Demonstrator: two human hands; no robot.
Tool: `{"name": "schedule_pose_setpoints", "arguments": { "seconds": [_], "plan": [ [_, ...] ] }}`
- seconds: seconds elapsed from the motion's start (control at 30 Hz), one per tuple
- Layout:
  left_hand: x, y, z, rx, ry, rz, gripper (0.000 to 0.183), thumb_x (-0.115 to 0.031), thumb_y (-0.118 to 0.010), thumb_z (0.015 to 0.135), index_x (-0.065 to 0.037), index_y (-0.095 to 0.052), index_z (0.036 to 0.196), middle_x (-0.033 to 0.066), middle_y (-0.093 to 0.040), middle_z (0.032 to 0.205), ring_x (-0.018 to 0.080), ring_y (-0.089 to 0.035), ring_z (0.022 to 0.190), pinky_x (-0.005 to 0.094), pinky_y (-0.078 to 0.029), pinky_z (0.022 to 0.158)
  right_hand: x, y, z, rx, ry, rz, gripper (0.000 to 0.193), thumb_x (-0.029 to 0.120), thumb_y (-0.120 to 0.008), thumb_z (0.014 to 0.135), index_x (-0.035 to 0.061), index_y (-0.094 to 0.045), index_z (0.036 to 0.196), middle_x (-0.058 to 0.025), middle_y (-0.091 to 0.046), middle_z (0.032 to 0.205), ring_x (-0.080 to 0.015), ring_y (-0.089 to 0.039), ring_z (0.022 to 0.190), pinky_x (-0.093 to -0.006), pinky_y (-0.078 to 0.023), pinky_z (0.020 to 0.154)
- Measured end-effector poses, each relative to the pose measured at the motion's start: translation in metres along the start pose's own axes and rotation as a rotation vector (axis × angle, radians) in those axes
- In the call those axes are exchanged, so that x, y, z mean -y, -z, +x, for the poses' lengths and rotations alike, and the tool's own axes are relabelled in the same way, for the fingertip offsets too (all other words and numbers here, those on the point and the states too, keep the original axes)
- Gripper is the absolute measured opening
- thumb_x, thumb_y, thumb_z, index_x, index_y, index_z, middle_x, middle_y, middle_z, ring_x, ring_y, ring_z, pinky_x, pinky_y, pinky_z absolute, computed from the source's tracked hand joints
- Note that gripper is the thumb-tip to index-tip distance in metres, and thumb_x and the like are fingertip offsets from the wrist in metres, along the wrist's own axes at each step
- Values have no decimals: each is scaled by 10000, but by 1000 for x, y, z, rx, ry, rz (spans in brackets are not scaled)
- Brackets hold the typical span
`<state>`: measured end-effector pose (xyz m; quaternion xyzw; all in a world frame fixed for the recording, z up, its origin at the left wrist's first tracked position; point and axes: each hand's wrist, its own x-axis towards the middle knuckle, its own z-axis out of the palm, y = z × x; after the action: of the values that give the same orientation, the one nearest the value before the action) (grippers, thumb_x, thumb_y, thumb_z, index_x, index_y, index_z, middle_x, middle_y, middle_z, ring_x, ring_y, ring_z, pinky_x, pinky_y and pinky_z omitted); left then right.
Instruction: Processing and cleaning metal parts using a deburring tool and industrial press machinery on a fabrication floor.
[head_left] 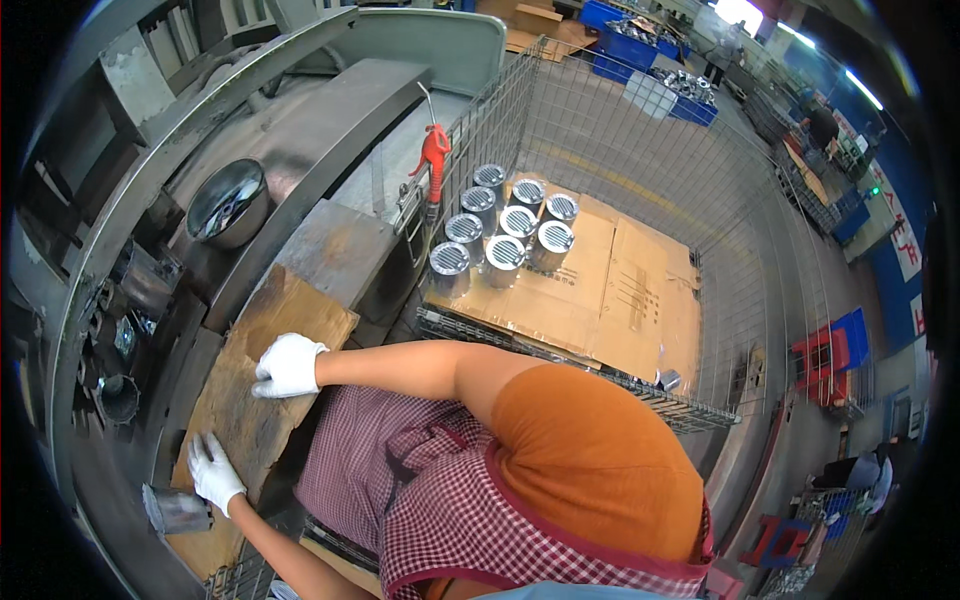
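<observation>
A worn wooden board [262, 425] lies in front of me along the machine. My left hand [213, 475], in a white glove, rests on its near part with the fingers stretched out. Just beside those fingers is a grey metal can [178, 509], lying on its side at the board's edge. My right hand [288, 367], gloved in white too, is farther up over the board. Its fingers are curled down and drawn together; whatever may be in them is hidden.
A wire cage [610, 110] at the right holds cardboard [625, 270] with several shiny metal cans [503, 255] standing on it. A red air gun [432, 155] hangs at its edge. Across the machine bed sits a metal pot [230, 205] with scraps. Blue bins [690, 100] stand farther back.
</observation>
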<state>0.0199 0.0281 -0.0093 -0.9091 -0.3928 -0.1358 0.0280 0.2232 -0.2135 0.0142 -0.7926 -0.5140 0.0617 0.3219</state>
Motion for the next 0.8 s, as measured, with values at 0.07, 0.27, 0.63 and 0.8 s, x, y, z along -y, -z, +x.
{"name": "schedule_pose_setpoints", "arguments": {
  "seconds": [0.07,0.27,0.63,0.8],
  "plan": [
    [-1,1,0,37,8,25,531,-495,-485,1011,-137,-590,1390,134,-552,1452,335,-540,1301,434,-446,1055,-1,-2,-1,-11,6,-5,439,485,-566,911,88,-747,867,-164,-713,826,-374,-679,814,-476,-521,796],
    [0,-3,0,-257,45,99,562,-499,-494,1007,-181,-491,1470,168,-465,1521,371,-529,1305,459,-470,1024,-1,-3,-1,-39,13,-18,438,483,-576,903,82,-745,848,-163,-710,810,-371,-681,796,-475,-527,776],
    [2,-5,0,-38,-10,-8,512,-485,-504,1006,-103,-658,1310,125,-596,1406,311,-563,1281,400,-435,1070,0,-3,-3,-58,42,-30,438,476,-576,903,76,-743,846,-161,-709,820,-368,-681,809,-468,-527,780],
    [-10,8,-4,-10,23,-63,499,-454,-536,994,-82,-662,1302,144,-606,1390,324,-563,1280,407,-423,1088,-3,-5,-2,-57,67,-81,441,489,-575,900,88,-742,823,-163,-698,786,-369,-682,768,-478,-530,744]
  ]
}}
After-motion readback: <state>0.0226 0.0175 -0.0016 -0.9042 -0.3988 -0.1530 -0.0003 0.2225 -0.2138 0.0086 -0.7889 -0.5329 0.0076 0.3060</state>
